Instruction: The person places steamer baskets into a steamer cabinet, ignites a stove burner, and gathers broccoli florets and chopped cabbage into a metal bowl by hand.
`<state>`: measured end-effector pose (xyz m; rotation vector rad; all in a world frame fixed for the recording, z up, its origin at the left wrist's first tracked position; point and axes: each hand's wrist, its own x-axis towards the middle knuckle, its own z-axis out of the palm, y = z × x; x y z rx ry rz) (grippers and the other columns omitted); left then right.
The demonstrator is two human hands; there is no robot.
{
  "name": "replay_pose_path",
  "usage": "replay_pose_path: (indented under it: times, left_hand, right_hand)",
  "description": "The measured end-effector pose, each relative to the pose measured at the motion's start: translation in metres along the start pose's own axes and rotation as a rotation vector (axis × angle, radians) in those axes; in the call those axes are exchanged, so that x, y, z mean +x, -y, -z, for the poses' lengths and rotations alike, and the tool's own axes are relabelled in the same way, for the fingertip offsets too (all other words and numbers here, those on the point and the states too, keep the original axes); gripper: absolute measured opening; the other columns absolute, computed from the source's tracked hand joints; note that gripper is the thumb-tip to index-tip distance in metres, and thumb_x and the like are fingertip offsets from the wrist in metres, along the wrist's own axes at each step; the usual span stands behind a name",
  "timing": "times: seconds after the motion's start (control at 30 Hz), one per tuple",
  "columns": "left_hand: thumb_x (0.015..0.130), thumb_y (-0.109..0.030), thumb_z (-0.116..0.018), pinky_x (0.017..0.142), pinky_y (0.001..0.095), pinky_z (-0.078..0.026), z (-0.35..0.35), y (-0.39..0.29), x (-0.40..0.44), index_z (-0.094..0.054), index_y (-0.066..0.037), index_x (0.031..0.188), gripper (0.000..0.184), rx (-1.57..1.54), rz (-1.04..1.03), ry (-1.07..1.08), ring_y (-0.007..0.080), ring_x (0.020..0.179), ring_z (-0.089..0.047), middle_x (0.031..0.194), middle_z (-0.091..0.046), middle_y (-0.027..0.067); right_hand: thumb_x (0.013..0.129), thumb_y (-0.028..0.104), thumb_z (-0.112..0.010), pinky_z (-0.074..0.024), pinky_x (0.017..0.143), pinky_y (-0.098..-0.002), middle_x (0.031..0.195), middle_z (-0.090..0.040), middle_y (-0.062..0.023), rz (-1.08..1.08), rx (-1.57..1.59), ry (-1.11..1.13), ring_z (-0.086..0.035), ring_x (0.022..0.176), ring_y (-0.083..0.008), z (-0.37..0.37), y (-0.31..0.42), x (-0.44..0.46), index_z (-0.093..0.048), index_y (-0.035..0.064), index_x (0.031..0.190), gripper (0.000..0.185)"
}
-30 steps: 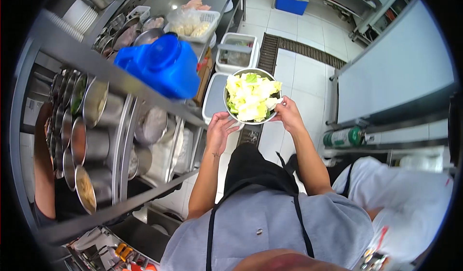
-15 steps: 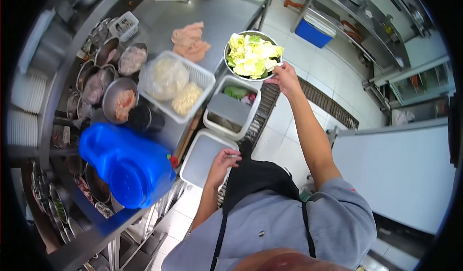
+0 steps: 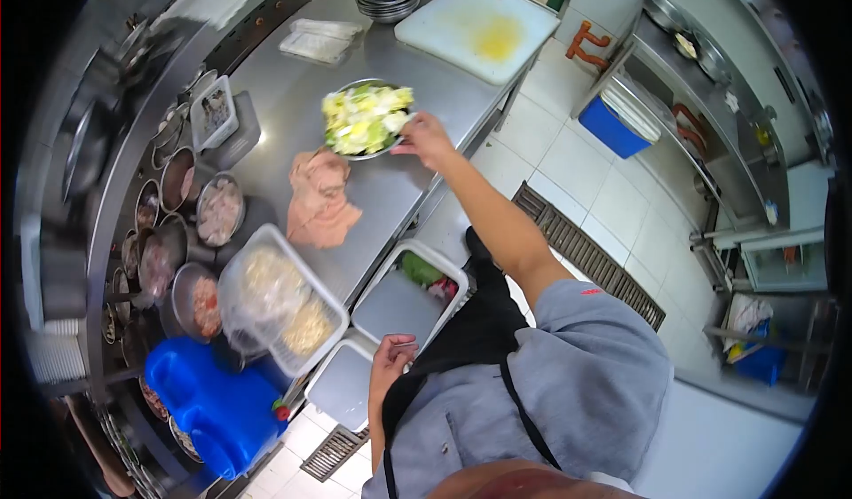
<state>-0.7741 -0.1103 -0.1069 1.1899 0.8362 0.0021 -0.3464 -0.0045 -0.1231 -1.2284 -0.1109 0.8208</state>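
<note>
My right hand [image 3: 428, 141] grips the rim of a metal bowl [image 3: 371, 155] over the steel counter. Heaped in it are cut cabbage leaves [image 3: 364, 117], yellow-green and pale. I cannot tell whether the bowl touches the counter. Just in front of it lies a flat piece of pale pink raw meat or skin [image 3: 321, 201]. My left hand [image 3: 393, 355] is low beside my apron, fingers curled, near the lidded white tubs. Whether anything is in those fingers is hidden.
A white cutting board [image 3: 475, 33] and stacked metal bowls [image 3: 388, 0] stand at the counter's far end. Nearer are a white basket [image 3: 333, 326] of bagged food, several bowls of meat, and a blue jug [image 3: 209, 410]. A white tub [image 3: 457, 290] holds greens.
My right hand has carried the bowl of cabbage leftward, from above the floor to over the counter. My view has shifted with my body; the left hand stays low.
</note>
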Motion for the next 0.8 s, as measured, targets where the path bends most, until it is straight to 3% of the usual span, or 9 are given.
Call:
replay_pose_path:
  times: [0.1, 0.23, 0.33, 0.4, 0.47, 0.5, 0.57, 0.6, 0.8]
  left_hand:
    - [0.091, 0.001, -0.053, 0.086, 0.0316, -0.049, -0.055, -0.042, 0.067, -0.054, -0.001, 0.114, 0.023, -0.049, -0.028, -0.087, 0.0206, 0.105, -0.063, 0.113, -0.064, 0.0112]
    - [0.093, -0.001, -0.055, 0.089, 0.0320, -0.050, -0.120, -0.110, 0.123, -0.054, 0.001, 0.114, 0.021, -0.128, -0.002, -0.190, 0.0212, 0.105, -0.063, 0.112, -0.064, 0.0113]
    - [0.094, -0.002, -0.055, 0.089, 0.0316, -0.051, -0.144, -0.139, 0.152, -0.054, 0.002, 0.113, 0.019, -0.176, 0.042, -0.225, 0.0213, 0.103, -0.064, 0.110, -0.065, 0.0115]
    - [0.094, -0.003, -0.055, 0.089, 0.0312, -0.051, -0.152, -0.152, 0.165, -0.055, 0.002, 0.112, 0.018, -0.188, 0.078, -0.241, 0.0213, 0.102, -0.065, 0.109, -0.065, 0.0116]
    - [0.093, -0.003, -0.055, 0.088, 0.0312, -0.051, -0.154, -0.172, 0.177, -0.056, 0.002, 0.110, 0.017, -0.286, 0.099, -0.367, 0.0212, 0.097, -0.066, 0.107, -0.065, 0.0121]
    - [0.092, -0.004, -0.055, 0.086, 0.0316, -0.051, -0.152, -0.168, 0.183, -0.057, 0.001, 0.108, 0.017, -0.225, 0.087, -0.439, 0.0212, 0.093, -0.066, 0.106, -0.066, 0.0122]
    - [0.092, -0.004, -0.055, 0.085, 0.0319, -0.051, -0.149, -0.163, 0.186, -0.057, 0.001, 0.108, 0.017, -0.238, 0.105, -0.511, 0.0213, 0.093, -0.066, 0.106, -0.066, 0.0120]
    - [0.091, -0.004, -0.055, 0.084, 0.0322, -0.051, -0.151, -0.161, 0.185, -0.057, 0.000, 0.108, 0.017, -0.238, 0.141, -0.557, 0.0214, 0.093, -0.066, 0.106, -0.066, 0.0118]
    - [0.093, -0.007, -0.053, 0.087, 0.0368, -0.052, -0.156, -0.156, 0.170, -0.055, -0.004, 0.106, 0.014, -0.403, 0.183, -0.697, 0.0232, 0.096, -0.065, 0.105, -0.065, 0.0107]
  right_hand:
    - [0.085, 0.004, -0.063, -0.0630, 0.068, -0.0410, 0.096, -0.059, -0.0151, -0.083, 0.205, 0.356, -0.068, 0.076, -0.0281, 0.009, 0.044, 0.048, -0.048, -0.0017, 0.105, 0.025]
    - [0.091, 0.008, -0.058, -0.0578, 0.068, -0.0298, 0.098, -0.067, -0.0130, -0.087, -0.522, 0.661, -0.068, 0.079, -0.0193, 0.057, 0.134, 0.130, -0.058, 0.0004, 0.115, 0.025]
    - [0.083, 0.000, -0.049, -0.0548, 0.057, -0.0295, 0.084, -0.069, -0.0113, 0.292, -0.630, 0.414, -0.065, 0.064, -0.0168, 0.086, 0.210, 0.252, -0.062, -0.0026, 0.105, 0.026]
    - [0.079, 0.003, -0.059, -0.0505, 0.051, -0.0289, 0.068, -0.065, -0.0067, 0.425, -0.554, 0.138, -0.061, 0.054, -0.0150, 0.102, 0.254, 0.343, -0.067, -0.0003, 0.089, 0.013]
    - [0.083, 0.022, -0.064, -0.0541, 0.059, -0.0353, 0.070, -0.069, -0.0137, 0.519, -0.834, -0.233, -0.066, 0.055, -0.0228, 0.115, 0.279, 0.447, -0.071, 0.0014, 0.083, 0.022]
    - [0.083, 0.035, -0.066, -0.0551, 0.067, -0.0392, 0.076, -0.070, -0.0178, 0.399, -1.002, -0.314, -0.070, 0.066, -0.0284, 0.112, 0.303, 0.456, -0.072, 0.0019, 0.082, 0.034]
    - [0.081, 0.047, -0.068, -0.0524, 0.089, -0.0437, 0.112, -0.068, -0.0214, 0.341, -1.167, -0.471, -0.065, 0.107, -0.0336, 0.113, 0.313, 0.508, -0.070, 0.0041, 0.107, 0.050]
    - [0.079, 0.051, -0.069, -0.0506, 0.094, -0.0447, 0.124, -0.063, -0.0197, 0.238, -1.216, -0.422, -0.062, 0.113, -0.0361, 0.114, 0.320, 0.512, -0.065, 0.0054, 0.118, 0.060]
    - [0.076, 0.039, -0.076, -0.0585, 0.076, -0.0418, 0.100, -0.073, -0.0128, 0.464, -1.492, -0.635, -0.072, 0.092, -0.0300, 0.093, 0.332, 0.516, -0.073, 0.0070, 0.099, 0.040]
